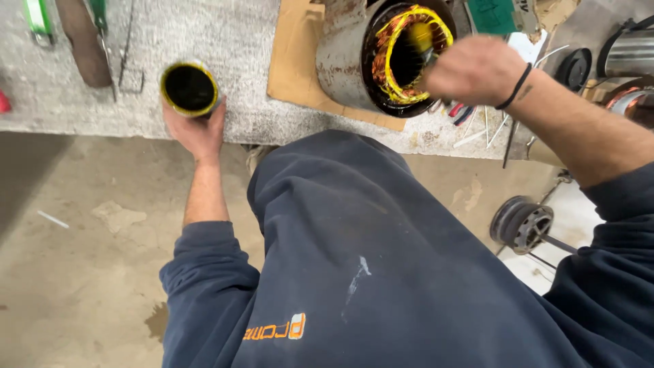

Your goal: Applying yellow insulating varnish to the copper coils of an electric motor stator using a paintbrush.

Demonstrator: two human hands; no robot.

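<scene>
My left hand [196,127] grips a small round can [189,88] with a yellow rim and dark liquid inside, held at the front edge of the grey workbench [225,41]. My right hand [475,69] is closed in front of the mouth of a rusty steel motor stator [354,58] lying on its side, with copper windings and yellow lacing [392,51] visible inside. What the right fingers hold is hidden and blurred. A black band sits on my right wrist.
A cardboard sheet [293,54] lies under the stator. Hand tools [85,41] lie at the bench's far left, thin rods and red-handled tools [470,119] to the stator's right. More metal motor parts [630,54] sit far right. A wheel-like part [523,225] rests on the concrete floor.
</scene>
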